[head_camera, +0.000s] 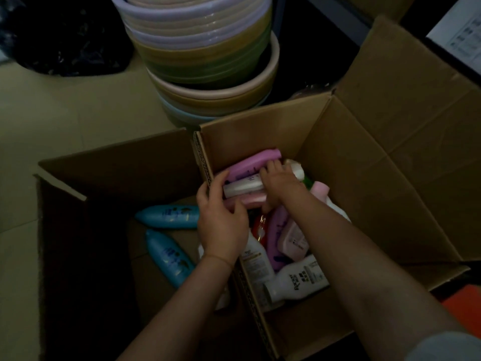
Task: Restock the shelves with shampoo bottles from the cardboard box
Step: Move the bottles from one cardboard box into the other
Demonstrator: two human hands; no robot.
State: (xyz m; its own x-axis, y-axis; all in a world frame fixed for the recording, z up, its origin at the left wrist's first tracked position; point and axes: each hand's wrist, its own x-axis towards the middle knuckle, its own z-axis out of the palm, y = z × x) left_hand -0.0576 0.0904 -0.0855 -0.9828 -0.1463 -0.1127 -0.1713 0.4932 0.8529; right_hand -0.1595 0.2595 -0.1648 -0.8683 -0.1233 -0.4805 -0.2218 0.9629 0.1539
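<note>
Deep inside the open brown cardboard box (364, 157) on the floor, the left hand (221, 220) and right hand (281, 181) both wrap around a bundle of pink, purple and white plastic shampoo bottles (244, 187). Many bottles remain; no shelf shows.

A dim, underexposed scene is shown, with a muted greenish cast. The brightest areas are found at the centre, where pale bottles (243, 188) and the inner wall of the cardboard box (351, 162) are softly lit. The lower left of the frame is lost in near-black shadow. Fine detail is softened throughout; printed labels are mostly unreadable. Straight box edges are bowed slightly toward the frame borders by the wide lens.
</note>
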